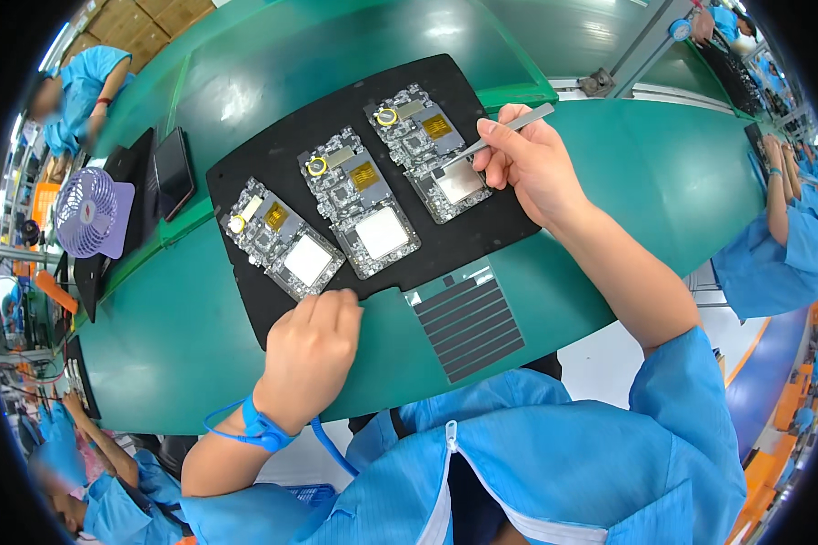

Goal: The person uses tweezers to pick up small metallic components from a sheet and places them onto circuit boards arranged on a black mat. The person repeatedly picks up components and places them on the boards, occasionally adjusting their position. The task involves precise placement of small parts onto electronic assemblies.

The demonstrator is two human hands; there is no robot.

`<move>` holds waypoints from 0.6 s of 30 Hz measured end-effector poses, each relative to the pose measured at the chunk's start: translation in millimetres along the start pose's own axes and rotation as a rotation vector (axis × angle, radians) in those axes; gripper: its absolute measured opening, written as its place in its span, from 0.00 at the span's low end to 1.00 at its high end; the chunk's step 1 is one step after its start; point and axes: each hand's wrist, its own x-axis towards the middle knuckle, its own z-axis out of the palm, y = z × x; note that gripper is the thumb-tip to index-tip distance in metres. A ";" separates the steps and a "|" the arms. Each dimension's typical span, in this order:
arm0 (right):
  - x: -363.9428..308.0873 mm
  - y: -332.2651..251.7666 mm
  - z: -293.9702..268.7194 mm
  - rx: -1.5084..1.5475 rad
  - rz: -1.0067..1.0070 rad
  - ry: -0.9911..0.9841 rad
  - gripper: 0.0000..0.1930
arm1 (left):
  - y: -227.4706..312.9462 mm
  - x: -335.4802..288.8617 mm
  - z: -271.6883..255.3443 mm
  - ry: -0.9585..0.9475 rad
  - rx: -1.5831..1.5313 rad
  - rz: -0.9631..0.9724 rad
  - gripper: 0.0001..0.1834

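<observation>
My right hand (534,163) grips a pair of grey metal tweezers (509,132) between thumb and fingers. Their tips reach the silver shield of the right circuit board (418,136), where a small dark piece shows at the tip. My left hand (311,350) lies with curled fingers at the near edge of a black mat (373,295), just below the left circuit board (262,234); its fingertips are hidden. Between these two boards sits the middle circuit board (344,195). Each board bears a round yellow-rimmed part, a gold patch and a pale square.
A sheet of dark adhesive strips (473,331) lies on the green table (191,363), near the mat's front edge. At the left stand a purple fan (89,213) and a dark tablet-like device (173,173). A blue wrist strap (262,429) with a cord circles my left wrist. Other people sit around.
</observation>
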 end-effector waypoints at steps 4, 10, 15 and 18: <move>12.9 7.2 0.7 -0.034 -0.035 0.005 0.11 | 11.7 50.4 -2.0 0.068 -0.261 0.029 0.14; 19.5 12.9 -2.1 -0.019 0.026 -0.061 0.12 | 19.6 89.4 52.3 0.248 -0.129 0.013 0.20; 21.9 16.9 -6.0 -0.033 0.025 -0.078 0.13 | 22.4 91.6 58.8 0.236 -0.089 0.020 0.23; 22.1 15.2 -6.6 -0.059 0.031 -0.073 0.13 | 21.7 93.2 60.7 0.225 -0.084 0.026 0.24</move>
